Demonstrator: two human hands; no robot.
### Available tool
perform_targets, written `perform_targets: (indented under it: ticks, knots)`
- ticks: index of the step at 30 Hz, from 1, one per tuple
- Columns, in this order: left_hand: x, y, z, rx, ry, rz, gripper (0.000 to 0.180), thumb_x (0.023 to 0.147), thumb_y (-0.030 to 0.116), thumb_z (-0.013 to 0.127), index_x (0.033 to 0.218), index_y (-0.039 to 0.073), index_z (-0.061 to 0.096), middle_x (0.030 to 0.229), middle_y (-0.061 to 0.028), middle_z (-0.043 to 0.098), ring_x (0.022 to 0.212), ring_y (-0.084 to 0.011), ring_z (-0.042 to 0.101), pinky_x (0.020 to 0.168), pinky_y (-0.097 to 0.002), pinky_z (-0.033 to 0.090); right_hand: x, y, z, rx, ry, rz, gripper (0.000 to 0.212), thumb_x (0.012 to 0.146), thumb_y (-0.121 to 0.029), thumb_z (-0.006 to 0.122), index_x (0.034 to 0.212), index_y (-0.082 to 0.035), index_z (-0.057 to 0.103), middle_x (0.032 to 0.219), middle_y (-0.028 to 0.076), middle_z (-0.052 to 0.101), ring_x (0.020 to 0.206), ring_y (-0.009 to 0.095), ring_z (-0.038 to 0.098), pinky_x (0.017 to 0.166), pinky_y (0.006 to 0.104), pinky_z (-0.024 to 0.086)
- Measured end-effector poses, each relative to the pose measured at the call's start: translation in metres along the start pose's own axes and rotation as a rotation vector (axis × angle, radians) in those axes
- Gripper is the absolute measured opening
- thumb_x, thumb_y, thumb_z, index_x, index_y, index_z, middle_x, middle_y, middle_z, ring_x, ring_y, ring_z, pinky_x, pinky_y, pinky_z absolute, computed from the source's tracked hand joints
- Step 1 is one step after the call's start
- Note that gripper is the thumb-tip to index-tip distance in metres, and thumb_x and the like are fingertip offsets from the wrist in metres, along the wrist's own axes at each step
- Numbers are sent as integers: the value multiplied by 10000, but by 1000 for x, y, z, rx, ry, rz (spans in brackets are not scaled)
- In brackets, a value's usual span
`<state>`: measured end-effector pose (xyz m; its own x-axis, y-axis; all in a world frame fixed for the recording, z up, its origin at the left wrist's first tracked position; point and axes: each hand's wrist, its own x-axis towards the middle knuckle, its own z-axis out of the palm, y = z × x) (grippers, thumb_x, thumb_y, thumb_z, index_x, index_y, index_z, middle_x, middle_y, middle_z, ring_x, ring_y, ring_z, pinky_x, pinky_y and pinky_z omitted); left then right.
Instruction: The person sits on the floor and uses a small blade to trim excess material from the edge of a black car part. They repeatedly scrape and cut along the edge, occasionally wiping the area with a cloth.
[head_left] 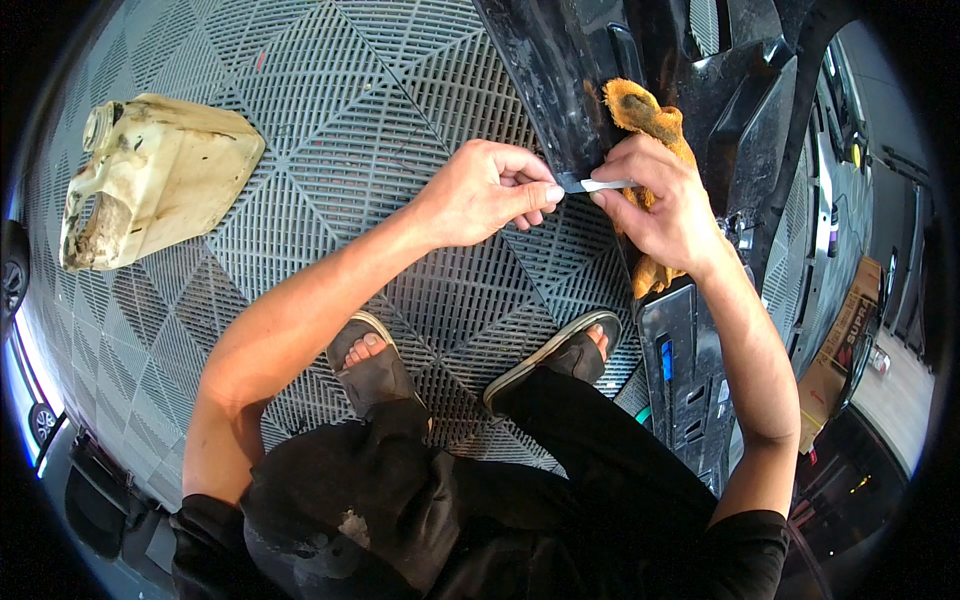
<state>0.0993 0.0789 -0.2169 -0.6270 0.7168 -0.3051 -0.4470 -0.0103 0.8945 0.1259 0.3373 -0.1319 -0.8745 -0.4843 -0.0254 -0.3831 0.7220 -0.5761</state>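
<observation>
In front of me, my left hand (pixel 488 192) is closed, thumb and fingertips pinched at the end of a small dark flat piece (pixel 570 183). A thin whitish strip (pixel 606 185) adjoins that piece, and my right hand (pixel 660 200) grips it between thumb and fingers. What kind of thing the strip is, I cannot make out. An orange cloth (pixel 645 115) lies bunched on a large black plastic panel (pixel 555 90), partly hidden behind my right hand. Whether that hand also holds the cloth does not show.
A stained yellowish plastic jug (pixel 185 180) with a cut-open side lies at the left on the grey grid-tile floor (pixel 330 110). My sandalled feet (pixel 375 365) are below my hands. A cardboard box (pixel 840 345) and a small can (pixel 879 360) are at the far right.
</observation>
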Motion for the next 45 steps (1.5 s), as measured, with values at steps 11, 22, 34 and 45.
perform_targets:
  ticks: [11,22,34,45]
  knots:
    - [-1,4,-1,5,-17,-19,209,1047,143,759,1139,-44,756,969,-113,784,846,-159,755,748,-307,640,9,-2,-10,27,-63,2,139,864,-67,831,990,-27,787,994,113,749,984,305,747,893,403,586]
    - [0,-1,-5,-6,-24,24,250,1065,194,729,1134,-44,762,986,-121,790,850,-173,761,764,-323,646,18,-5,-10,-34,-79,50,151,860,-93,837,996,-46,791,1019,95,750,999,295,749,887,407,589]
    - [-1,-3,-4,11,27,15,263,1064,205,738,1151,-42,760,998,-114,790,864,-166,755,766,-321,640,27,-8,-13,-106,-79,-18,152,852,-87,829,993,-48,791,1014,99,742,1002,304,743,880,420,591]
    - [-5,2,4,90,99,30,245,1026,184,776,1124,-41,772,898,-61,778,781,-99,703,693,-274,579,26,-9,-16,-118,-64,-33,151,833,-80,817,977,-45,788,1001,103,739,966,311,745,850,423,600]
